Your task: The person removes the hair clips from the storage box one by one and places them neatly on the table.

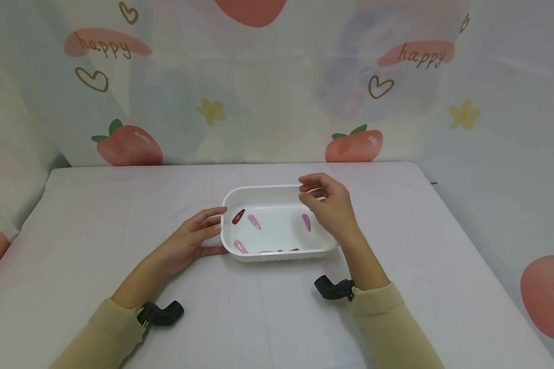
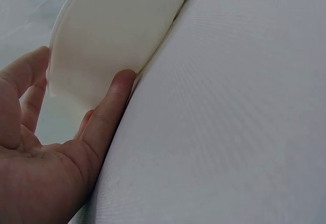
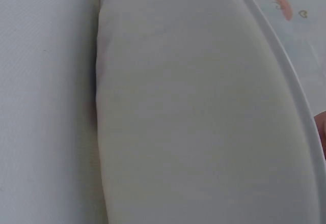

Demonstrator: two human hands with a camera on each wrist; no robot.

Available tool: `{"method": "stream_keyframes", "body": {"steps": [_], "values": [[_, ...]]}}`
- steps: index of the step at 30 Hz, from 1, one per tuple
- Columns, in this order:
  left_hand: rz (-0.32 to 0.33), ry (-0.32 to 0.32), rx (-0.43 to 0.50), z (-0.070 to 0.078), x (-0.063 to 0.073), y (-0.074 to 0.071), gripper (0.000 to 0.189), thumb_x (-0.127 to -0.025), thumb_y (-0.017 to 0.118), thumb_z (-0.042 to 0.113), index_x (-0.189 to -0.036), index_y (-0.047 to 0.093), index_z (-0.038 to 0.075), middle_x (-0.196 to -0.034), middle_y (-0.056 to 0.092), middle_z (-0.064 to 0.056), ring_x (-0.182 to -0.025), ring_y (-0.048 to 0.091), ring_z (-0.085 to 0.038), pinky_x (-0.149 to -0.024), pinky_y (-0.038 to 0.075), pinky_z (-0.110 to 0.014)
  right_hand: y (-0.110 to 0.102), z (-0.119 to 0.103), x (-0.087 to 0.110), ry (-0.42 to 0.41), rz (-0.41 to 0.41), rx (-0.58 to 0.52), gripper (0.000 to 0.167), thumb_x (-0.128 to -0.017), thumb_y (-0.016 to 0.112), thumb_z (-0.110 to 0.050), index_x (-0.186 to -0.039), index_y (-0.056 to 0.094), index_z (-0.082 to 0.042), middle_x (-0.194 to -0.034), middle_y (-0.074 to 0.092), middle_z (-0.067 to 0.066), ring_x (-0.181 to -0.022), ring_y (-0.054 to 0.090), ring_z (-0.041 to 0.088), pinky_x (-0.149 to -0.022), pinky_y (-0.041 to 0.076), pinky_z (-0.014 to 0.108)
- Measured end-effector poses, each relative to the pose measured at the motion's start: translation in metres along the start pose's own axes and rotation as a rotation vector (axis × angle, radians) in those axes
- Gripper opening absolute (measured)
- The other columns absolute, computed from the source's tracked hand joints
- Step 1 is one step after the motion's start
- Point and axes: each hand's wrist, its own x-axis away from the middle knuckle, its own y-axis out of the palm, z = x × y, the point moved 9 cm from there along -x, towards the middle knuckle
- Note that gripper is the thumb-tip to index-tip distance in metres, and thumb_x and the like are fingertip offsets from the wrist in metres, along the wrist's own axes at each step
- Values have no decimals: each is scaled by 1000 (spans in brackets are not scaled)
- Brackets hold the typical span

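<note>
A white rectangular tray (image 1: 277,255) on the table holds several snap hair clips. At its left end lie a red hair clip (image 1: 238,217) and two pink hair clips, one pale pink (image 1: 240,246); a brighter pink hair clip (image 1: 307,222) is toward the right. Slivers of more clips show behind the near wall, mostly hidden. My left hand (image 1: 189,240) touches the tray's left end, thumb (image 2: 117,89) low on the outer wall and fingertips at the rim. Over the right end is my right hand (image 1: 329,205), fingers loosely bent, with nothing visible between them.
A white cloth covers the table (image 1: 258,312). Behind it hangs a curtain (image 1: 268,102) printed with fruit, hearts and flowers. Each wrist carries a black camera mount, the left mount (image 1: 161,313) low near the cloth.
</note>
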Motion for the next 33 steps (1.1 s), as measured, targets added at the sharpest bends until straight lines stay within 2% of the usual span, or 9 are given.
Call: {"method": "stream_keyframes", "body": {"steps": [5,7,12,17,20,23,25,30,33], "values": [[0,-4,2,0,0,-1,55,-103,55,18,-154,34,15,-156,33,-15,-135,47,-34,-96,53,-53,15,0,2,18,-76,144,26,-92,68,-14,-117,68,-17,-103,69,2,-91,67,18,-73,58,32],[-1,-3,3,0,-1,-1,55,-103,56,18,-154,34,15,-156,32,-15,-134,47,-33,-96,53,-53,22,1,3,17,-116,215,29,-91,68,-14,-120,67,-15,-107,70,5,-95,68,20,-75,60,36],[3,-5,9,1,0,-1,55,-103,56,17,-153,34,14,-155,32,-15,-132,49,-33,-96,53,-54,39,9,6,26,-227,380,39,-90,69,-13,-128,64,-10,-123,67,14,-107,66,29,-93,56,43],[2,-4,15,1,1,0,55,-103,56,16,-153,34,13,-155,33,-16,-130,51,-32,-96,53,-54,55,18,14,86,-373,550,47,-90,70,-17,-135,60,-15,-136,60,13,-123,57,30,-107,46,49],[3,-3,18,1,1,-1,56,-103,57,16,-154,34,13,-155,32,-16,-130,50,-32,-96,53,-54,60,19,16,90,-407,576,45,-88,69,-13,-133,62,-16,-131,62,10,-117,58,27,-103,48,46],[4,-1,19,1,1,-1,56,-103,56,16,-154,33,13,-155,32,-17,-132,49,-32,-96,53,-54,62,17,17,72,-421,572,44,-84,67,-4,-126,66,-17,-120,67,8,-100,58,23,-89,50,39],[3,-1,21,1,1,0,57,-103,56,15,-154,32,12,-156,32,-17,-133,48,-33,-96,53,-54,63,17,16,68,-424,570,46,-81,64,2,-122,69,-17,-114,68,7,-95,57,22,-84,49,37],[-7,5,23,1,0,0,57,-103,55,15,-154,32,12,-156,32,-18,-134,47,-34,-96,53,-54,61,20,16,89,-419,604,47,-81,60,8,-120,71,-17,-115,66,9,-102,59,26,-90,51,41],[-10,4,19,1,0,0,57,-103,55,15,-155,32,12,-156,32,-17,-134,47,-34,-96,53,-54,60,23,17,126,-425,600,45,-82,60,8,-119,71,-17,-114,66,9,-99,60,25,-87,52,39]]}}
